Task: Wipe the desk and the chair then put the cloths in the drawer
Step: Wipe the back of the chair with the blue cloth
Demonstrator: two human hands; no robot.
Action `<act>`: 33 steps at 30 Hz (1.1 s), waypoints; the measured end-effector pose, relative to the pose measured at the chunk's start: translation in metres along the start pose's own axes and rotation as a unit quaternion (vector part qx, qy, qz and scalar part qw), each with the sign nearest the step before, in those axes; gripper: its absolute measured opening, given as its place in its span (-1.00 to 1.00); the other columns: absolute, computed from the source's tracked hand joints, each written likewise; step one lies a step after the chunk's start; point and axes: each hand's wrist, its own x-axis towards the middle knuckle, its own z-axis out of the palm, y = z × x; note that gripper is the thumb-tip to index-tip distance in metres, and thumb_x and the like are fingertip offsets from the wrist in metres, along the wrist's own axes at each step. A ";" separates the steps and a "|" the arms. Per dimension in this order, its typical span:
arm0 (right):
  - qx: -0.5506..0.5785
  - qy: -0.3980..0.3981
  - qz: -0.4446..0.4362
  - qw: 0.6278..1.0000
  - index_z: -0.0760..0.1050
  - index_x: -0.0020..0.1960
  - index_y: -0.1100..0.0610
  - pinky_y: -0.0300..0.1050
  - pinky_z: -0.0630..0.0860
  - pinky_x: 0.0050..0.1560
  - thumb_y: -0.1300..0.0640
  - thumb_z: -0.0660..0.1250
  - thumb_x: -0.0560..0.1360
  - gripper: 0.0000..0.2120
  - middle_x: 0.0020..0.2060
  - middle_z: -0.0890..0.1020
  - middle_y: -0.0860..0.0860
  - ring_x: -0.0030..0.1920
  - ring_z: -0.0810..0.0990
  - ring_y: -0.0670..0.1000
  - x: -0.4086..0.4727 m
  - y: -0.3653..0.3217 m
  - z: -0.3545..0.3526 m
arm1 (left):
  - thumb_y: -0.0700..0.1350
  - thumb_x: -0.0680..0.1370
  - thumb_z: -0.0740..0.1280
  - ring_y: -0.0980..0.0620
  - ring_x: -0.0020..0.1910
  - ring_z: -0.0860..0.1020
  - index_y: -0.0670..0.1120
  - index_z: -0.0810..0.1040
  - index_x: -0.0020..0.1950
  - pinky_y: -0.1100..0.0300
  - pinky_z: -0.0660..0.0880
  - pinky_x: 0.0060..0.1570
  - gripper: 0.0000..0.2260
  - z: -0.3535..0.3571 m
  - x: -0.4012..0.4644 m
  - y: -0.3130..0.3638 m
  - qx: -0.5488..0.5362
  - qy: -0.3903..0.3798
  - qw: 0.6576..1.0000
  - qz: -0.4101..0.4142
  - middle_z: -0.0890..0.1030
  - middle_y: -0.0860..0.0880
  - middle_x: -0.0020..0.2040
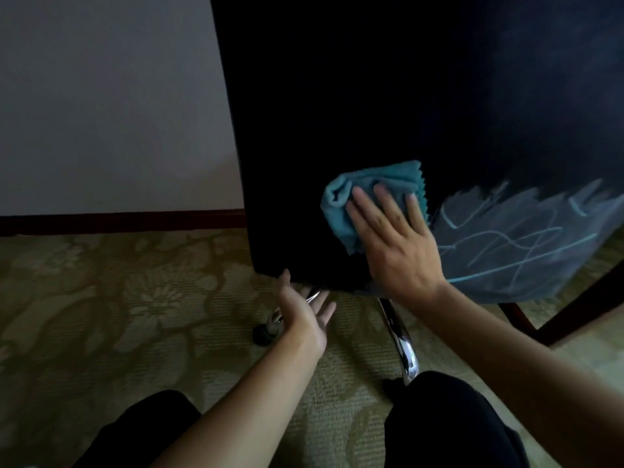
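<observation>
1. Against the black chair back [337, 113], the right hand [395, 238] lies flat with fingers spread, pressing the teal cloth [341, 201] to the fabric, seemingly to wipe it.
2. Below, the left hand [304, 315] is open and empty, its thumb at the chair's lower edge, probably steadying it.
3. Chrome chair legs [401, 342] stand on patterned carpet [118, 298].
4. No desk or drawer is visible.

— What does the chair [337, 113] look like?
— A tall, very dark back panel, upright, with chalky pale-blue scribbles across its lower right; chrome legs reach out beneath it over patterned carpet.
— And the cloth [354, 194]?
— Teal, bunched and folded, with a zigzag edge, pressed flat against the panel's lower part.
</observation>
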 end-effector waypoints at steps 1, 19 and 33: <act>0.008 -0.004 -0.012 1.000 0.26 0.53 0.14 0.17 -0.02 0.54 0.17 0.15 0.61 -0.51 0.52 0.23 0.07 0.55 0.12 0.11 -0.007 -0.005 0.005 | 0.24 0.62 0.12 -0.12 0.16 0.57 -0.03 0.47 0.29 -0.12 0.39 0.32 -0.58 0.000 0.001 0.001 -0.001 -0.002 1.000 -0.003 0.54 -0.13 0.32; -0.081 -0.234 -0.287 0.925 0.34 0.49 0.05 0.14 -0.10 0.54 0.10 -0.13 0.50 -0.40 0.49 0.35 -0.03 0.52 0.25 0.02 0.015 -0.114 0.063 | 0.36 0.60 -0.02 -0.09 0.31 0.50 0.00 0.45 0.43 -0.08 0.28 0.42 -0.38 -0.057 0.019 0.040 -0.015 -0.036 0.999 -0.011 0.58 -0.13 0.31; -0.030 -0.182 -0.119 0.976 0.20 0.53 0.15 0.10 -0.06 0.55 0.13 0.15 0.52 -0.42 0.52 0.28 0.03 0.49 0.25 0.05 -0.055 -0.028 0.004 | 0.27 0.65 0.04 -0.13 0.15 0.57 -0.04 0.50 0.33 -0.02 0.41 0.17 -0.50 0.002 -0.013 -0.012 -0.004 -0.025 0.998 -0.064 0.58 -0.14 0.28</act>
